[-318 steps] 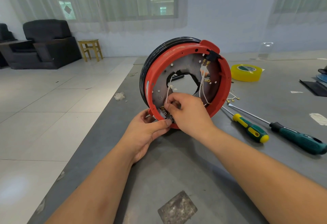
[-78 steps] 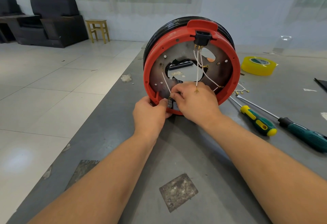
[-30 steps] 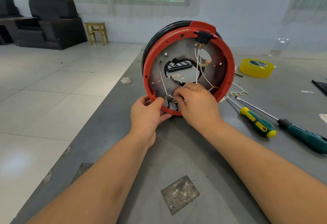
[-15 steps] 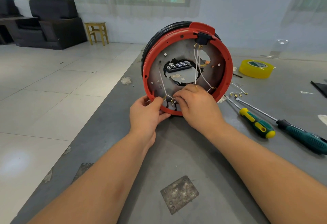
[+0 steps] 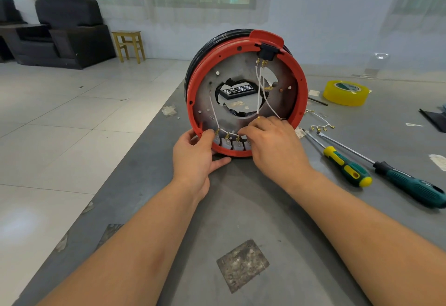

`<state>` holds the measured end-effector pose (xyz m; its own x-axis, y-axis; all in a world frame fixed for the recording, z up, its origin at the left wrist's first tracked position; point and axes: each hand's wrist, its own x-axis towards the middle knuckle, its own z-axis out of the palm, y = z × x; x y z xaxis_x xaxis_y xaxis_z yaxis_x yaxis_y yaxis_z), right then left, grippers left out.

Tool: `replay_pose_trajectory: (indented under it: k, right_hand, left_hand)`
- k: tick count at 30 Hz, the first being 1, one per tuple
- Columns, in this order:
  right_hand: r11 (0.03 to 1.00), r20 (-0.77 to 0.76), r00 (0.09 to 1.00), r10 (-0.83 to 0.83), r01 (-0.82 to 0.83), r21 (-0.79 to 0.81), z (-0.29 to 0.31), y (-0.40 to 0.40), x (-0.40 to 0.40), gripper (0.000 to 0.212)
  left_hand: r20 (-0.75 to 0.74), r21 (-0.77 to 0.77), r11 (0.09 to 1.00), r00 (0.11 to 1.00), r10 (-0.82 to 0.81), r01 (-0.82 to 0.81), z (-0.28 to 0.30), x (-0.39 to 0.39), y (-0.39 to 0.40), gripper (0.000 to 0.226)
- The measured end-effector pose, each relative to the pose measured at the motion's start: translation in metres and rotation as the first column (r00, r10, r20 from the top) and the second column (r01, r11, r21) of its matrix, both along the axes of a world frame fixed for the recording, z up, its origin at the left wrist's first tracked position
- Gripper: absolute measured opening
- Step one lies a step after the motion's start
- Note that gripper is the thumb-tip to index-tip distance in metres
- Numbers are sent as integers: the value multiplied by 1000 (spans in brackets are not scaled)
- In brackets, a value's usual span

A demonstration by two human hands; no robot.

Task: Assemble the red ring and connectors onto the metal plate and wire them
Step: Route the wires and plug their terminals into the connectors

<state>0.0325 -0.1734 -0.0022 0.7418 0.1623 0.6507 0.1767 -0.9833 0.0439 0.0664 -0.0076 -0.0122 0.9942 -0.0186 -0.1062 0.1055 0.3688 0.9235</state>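
The red ring [image 5: 303, 88] stands on edge on the grey table, framing the metal plate [image 5: 207, 98] with its ragged centre hole. A black connector [image 5: 266, 52] sits at the ring's top, and white wires [image 5: 259, 93] hang from it. Several grey connectors [image 5: 226, 143] line the ring's bottom inside. My left hand [image 5: 193, 156] grips the ring's lower left rim, thumb inside. My right hand [image 5: 272, 143] pinches at the rightmost grey connector, which its fingers mostly hide.
Two screwdrivers lie to the right: a green and yellow one [image 5: 345, 168] and a longer dark green one [image 5: 410, 185]. Loose terminal wires [image 5: 321, 125] and a yellow tape roll [image 5: 346, 93] lie behind them. The table's left edge drops to the tiled floor.
The ring has tipped slightly upright and the row of grey connectors shows more. My left thumb moved left along the rim; my right hand stays at the bottom connectors.
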Motion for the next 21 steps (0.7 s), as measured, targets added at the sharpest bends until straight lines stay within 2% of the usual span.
replay_pose_trajectory:
  k: [8, 21]
  right_hand:
    - [999, -43, 999, -16, 18, 32, -1, 5, 1, 35]
    - [999, -80, 997, -8, 5, -45, 0, 4, 2, 36]
  left_hand:
    - [11, -16, 1000, 1000, -5, 5, 2, -1, 0, 21]
    - [23, -8, 1000, 999, 23, -23, 0, -1, 0, 19]
